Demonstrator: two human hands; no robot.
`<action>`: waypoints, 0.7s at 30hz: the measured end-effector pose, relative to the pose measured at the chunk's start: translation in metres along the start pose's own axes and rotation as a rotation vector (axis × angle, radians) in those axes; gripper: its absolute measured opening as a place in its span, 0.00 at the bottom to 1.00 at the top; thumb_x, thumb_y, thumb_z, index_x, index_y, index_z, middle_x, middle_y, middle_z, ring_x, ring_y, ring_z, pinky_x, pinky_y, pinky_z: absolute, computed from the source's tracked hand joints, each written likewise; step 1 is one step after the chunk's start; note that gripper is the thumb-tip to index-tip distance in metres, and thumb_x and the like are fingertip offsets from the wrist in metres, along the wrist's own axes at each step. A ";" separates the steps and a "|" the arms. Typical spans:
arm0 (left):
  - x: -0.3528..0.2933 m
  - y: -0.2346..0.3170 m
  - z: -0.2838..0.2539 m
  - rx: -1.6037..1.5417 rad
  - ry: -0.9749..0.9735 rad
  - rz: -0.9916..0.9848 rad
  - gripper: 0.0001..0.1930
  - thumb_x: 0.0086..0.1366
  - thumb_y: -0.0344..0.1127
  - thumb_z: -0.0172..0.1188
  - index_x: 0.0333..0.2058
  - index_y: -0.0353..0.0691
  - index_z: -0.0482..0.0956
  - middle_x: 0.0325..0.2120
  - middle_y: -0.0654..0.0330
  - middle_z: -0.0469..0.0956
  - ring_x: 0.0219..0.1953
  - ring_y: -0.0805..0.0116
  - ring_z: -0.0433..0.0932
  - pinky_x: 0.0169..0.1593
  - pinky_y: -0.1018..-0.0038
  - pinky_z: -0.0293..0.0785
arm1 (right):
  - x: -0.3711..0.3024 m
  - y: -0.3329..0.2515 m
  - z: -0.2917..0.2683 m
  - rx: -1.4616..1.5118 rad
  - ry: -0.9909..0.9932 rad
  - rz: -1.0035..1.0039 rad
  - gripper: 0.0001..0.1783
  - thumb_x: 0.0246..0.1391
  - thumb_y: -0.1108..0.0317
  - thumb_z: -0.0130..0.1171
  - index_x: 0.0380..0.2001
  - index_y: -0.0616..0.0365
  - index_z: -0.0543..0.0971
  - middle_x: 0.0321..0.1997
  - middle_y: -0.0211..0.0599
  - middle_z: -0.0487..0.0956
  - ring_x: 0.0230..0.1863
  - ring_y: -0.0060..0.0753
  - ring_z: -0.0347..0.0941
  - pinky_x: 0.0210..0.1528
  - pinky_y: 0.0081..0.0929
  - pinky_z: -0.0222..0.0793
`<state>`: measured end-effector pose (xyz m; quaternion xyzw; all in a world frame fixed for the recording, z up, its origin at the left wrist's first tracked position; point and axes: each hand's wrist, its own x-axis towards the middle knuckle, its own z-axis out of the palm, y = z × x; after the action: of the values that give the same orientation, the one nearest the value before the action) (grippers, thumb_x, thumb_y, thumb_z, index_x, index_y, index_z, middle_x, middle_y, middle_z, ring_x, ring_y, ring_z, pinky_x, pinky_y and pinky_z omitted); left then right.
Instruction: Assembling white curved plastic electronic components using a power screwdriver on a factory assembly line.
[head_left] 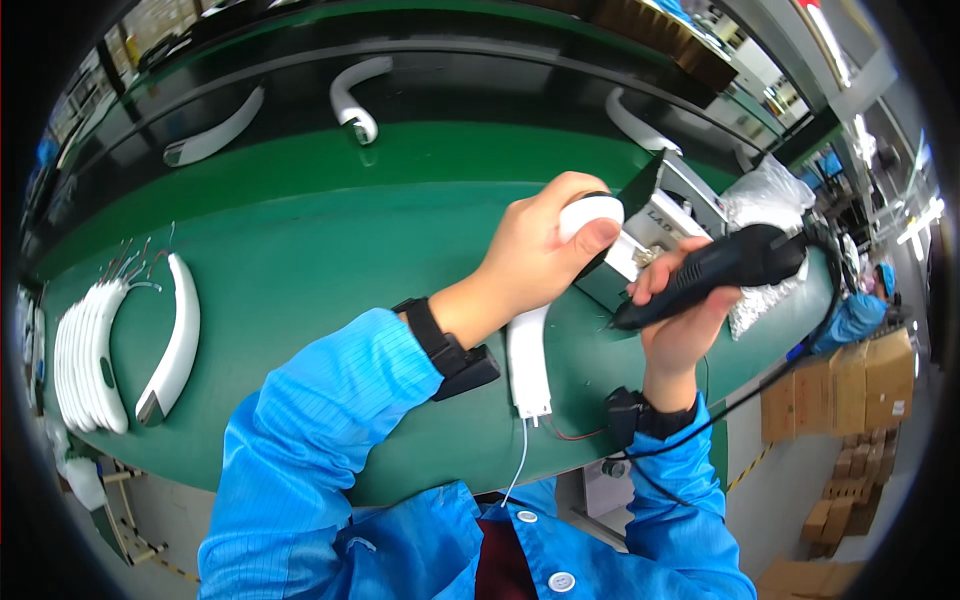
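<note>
At two o'clock, the person's left hand point(540, 240) grips a rounded white part point(590, 212) while, at three, the right hand point(690, 328) clasps a black corded tool point(712, 272), seemingly mid-fastening, which calls for carefully lining the two up.

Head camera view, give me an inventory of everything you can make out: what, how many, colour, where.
Workbench: one, green, across the middle
Rounded piece: one, white and black, in left hand
Corded electric screwdriver: one, black, in right hand
Wired curved housing: one, white, workbench centre
Loose curved housing: one, white, workbench left
Stacked curved housings: several, white, workbench far left
Distant curved housings: at least three, white, beyond workbench
Open box: one, grey, beyond right hand
Plastic bag: at least one, translucent, right of box
Cardboard boxes: several, brown, right floor
Wristbands: two, black, one per wrist
Sleeves: two, blue, on forearms
Hands: two, bare, centre and right of centre
</note>
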<state>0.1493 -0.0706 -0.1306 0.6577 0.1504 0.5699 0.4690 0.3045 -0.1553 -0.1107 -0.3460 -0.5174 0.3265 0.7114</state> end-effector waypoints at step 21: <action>-0.006 0.008 -0.013 -0.114 -0.029 -0.142 0.26 0.69 0.55 0.42 0.46 0.36 0.71 0.33 0.58 0.76 0.34 0.71 0.77 0.39 0.76 0.73 | -0.040 0.034 0.063 0.182 -0.175 0.234 0.46 0.39 0.18 0.41 0.39 0.54 0.64 0.21 0.32 0.69 0.19 0.27 0.68 0.30 0.27 0.69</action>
<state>0.1329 -0.0736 -0.1293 0.6256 0.1573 0.5334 0.5472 0.2308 -0.1599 -0.1450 -0.3085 -0.5018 0.4813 0.6491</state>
